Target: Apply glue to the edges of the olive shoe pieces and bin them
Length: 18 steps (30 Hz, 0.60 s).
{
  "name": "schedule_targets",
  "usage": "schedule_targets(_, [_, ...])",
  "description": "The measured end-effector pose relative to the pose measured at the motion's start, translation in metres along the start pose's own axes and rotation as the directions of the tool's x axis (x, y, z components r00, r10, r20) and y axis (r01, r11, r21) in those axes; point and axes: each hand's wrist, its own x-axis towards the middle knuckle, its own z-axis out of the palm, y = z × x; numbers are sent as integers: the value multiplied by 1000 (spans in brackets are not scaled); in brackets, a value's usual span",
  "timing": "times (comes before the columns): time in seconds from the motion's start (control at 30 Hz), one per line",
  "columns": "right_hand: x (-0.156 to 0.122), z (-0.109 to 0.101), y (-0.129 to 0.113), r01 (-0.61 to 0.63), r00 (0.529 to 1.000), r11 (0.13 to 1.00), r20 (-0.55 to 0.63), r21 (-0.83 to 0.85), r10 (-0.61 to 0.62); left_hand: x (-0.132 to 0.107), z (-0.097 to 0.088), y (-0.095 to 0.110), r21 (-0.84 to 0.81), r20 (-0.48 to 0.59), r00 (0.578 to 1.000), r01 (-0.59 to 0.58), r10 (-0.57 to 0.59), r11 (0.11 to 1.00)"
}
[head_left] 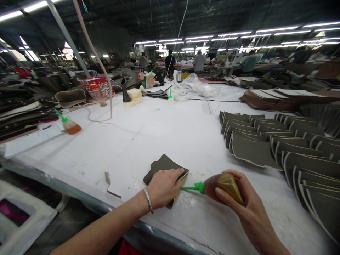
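Note:
My left hand (pixel 165 187), with a bracelet at the wrist, grips a dark olive leather-like piece (pixel 160 167) near the table's front edge. Its index finger lies along the top of the piece, and part of the piece is hidden beneath the hand. Wrapped round a squeeze glue bottle (pixel 212 187) is my right hand (pixel 248 198). The bottle is tipped on its side, with amber liquid inside and a long green nozzle (pixel 189 188) pointing left. The nozzle's tip is at the pale right edge of the piece, close to my left fingers; whether it touches cannot be made out.
Rows of overlapping dark pieces (pixel 252 150) cover the right side of the white table (pixel 170 131). A second glue bottle (pixel 71 125) lies at the left. A thin scrap (pixel 108 180) is near the front edge. Clear plastic (pixel 193 86) and a hanging hose (pixel 102 67) are farther back.

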Motion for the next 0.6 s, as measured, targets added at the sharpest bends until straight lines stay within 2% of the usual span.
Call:
schedule_targets(0.1, [16,-6,6,49,995,999,-91,-3,-49,1,-2,0,-15,11,1000,0,0,1000])
schedule_targets(0.2, [20,-9,7,60,988,998,-139,-19,-62,1,-3,0,-23,14,1000,-5,6,1000])
schedule_targets(0.33, [8,-6,4,29,999,1000,-41,4,-29,2,-4,-1,-25,10,1000,-8,8,1000])
schedule_targets(0.43, [0,-2,0,-106,993,976,69,191,94,2,-4,-1,-28,-1,1000,-10,10,1000])
schedule_targets(0.5, [-1,-2,-2,-265,964,876,119,403,238,3,-5,-2,-50,-4,1000,-6,6,999])
schedule_targets(0.6, [2,-9,-6,-431,862,580,126,691,491,2,-8,-2,-131,1,1000,9,-9,991])
